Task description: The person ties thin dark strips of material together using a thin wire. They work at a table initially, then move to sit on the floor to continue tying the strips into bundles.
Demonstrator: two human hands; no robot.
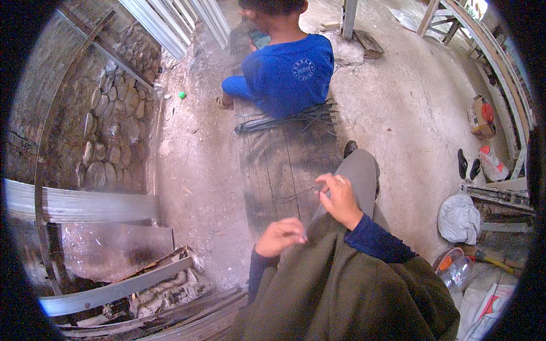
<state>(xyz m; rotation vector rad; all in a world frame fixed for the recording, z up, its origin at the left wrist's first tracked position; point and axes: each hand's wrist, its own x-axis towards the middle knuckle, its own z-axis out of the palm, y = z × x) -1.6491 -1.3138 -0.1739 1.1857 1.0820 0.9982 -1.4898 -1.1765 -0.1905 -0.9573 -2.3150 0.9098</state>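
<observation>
My right hand (341, 200) is over the bench beside my knee, fingers bent in a pinch, a ring on one finger. A thin dark strand (293, 197) runs from its fingertips leftward over the bench boards. Lower and to the left, my left hand (280, 236) hovers by my lap, fingers curled and smeared by motion; whether anything is in them does not show. Under both hands lies the dark wooden bench (264, 170). Across it, farther off, rests a bundle of dark thin strips (296, 118).
A person in a blue shirt (290, 74) sits on the bench's far end, holding a phone (260, 40). Timber rails (114, 290) and a stone-set wall (114, 131) stand left. At right are a white sack (459, 219), a box (482, 116) and dark sandals (469, 165).
</observation>
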